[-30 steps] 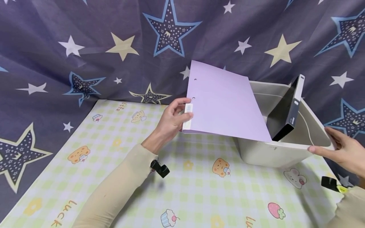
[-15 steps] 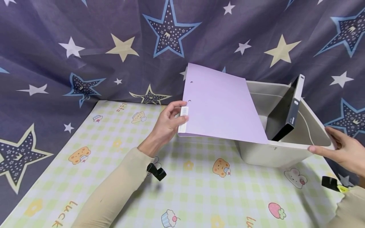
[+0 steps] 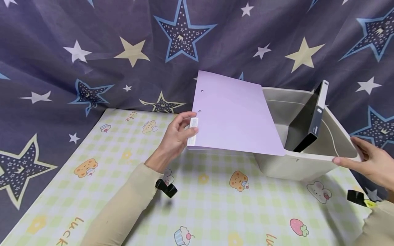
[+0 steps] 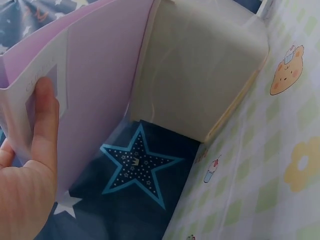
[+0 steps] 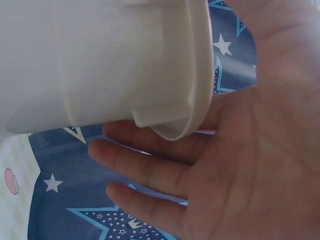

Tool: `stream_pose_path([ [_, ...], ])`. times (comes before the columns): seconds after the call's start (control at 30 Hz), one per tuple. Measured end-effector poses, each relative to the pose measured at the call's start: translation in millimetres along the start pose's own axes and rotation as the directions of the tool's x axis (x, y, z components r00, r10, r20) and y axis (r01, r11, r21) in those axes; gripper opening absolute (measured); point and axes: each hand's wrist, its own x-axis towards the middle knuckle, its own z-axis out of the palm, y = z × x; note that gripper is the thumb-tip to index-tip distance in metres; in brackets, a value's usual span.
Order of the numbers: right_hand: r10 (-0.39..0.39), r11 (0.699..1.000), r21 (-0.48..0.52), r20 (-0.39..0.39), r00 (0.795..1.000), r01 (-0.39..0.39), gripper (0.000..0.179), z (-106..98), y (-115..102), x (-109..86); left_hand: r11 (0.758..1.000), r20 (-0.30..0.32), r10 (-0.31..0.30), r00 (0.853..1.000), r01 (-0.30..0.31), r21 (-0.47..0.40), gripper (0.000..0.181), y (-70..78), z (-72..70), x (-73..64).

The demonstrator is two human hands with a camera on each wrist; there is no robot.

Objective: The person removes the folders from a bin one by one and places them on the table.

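My left hand [image 3: 173,138] pinches a light purple binder [image 3: 234,116] by its labelled spine, with the thumb on the white label [image 3: 193,131]. The binder is held flat and slightly tilted, its right edge overlapping the left rim of a pale grey plastic bin [image 3: 286,167]. Whether it touches the rim cannot be told. In the left wrist view the purple binder [image 4: 100,75] shows its spine side. Inside the bin a black binder [image 3: 304,119] leans upright. My right hand [image 3: 373,162] touches the bin's near right corner, thumb on the rim, fingers extended along the outside.
The bin stands at the right end of a table with a green checked cloth [image 3: 203,212]. Behind the table hangs a dark blue star-patterned curtain [image 3: 231,41]. Cartoon figures are printed on the cloth.
My left hand has drawn the purple binder to the left and slightly down, so less of it covers the bin. The right hand, the bin and the black binder stay put.
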Motion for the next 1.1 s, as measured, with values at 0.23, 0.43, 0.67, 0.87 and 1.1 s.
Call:
stream_pose_path([
  [0.23,0.012,1.0,0.009,-0.006,1.0,-0.012,0.106,-0.3,-1.8,-1.7,0.999,-0.003,0.002,1.0,-0.002,-0.033,0.049,-4.2,-4.6,-3.5],
  [0.43,0.007,1.0,0.015,-0.005,1.0,-0.007,0.106,-0.7,-1.8,-1.8,0.998,-0.013,0.002,1.0,-0.003,-0.06,0.049,-6.0,-7.0,-5.0],
  [0.67,0.0,1.0,0.009,-0.009,1.0,0.0,0.107,0.5,4.0,1.7,0.998,-0.006,0.001,1.0,-0.002,-0.068,0.049,-4.5,-10.6,-6.6],
  [0.87,0.001,1.0,-0.012,-0.006,1.0,-0.001,0.108,0.2,4.1,3.3,0.999,-0.024,0.012,1.0,-0.013,-0.046,0.049,-0.7,-15.0,-8.3],
  [1.1,0.003,1.0,-0.012,0.004,1.0,-0.003,0.108,0.2,3.4,1.8,0.999,-0.044,0.01,0.999,-0.012,-0.035,0.05,1.0,-21.3,-10.0],
])
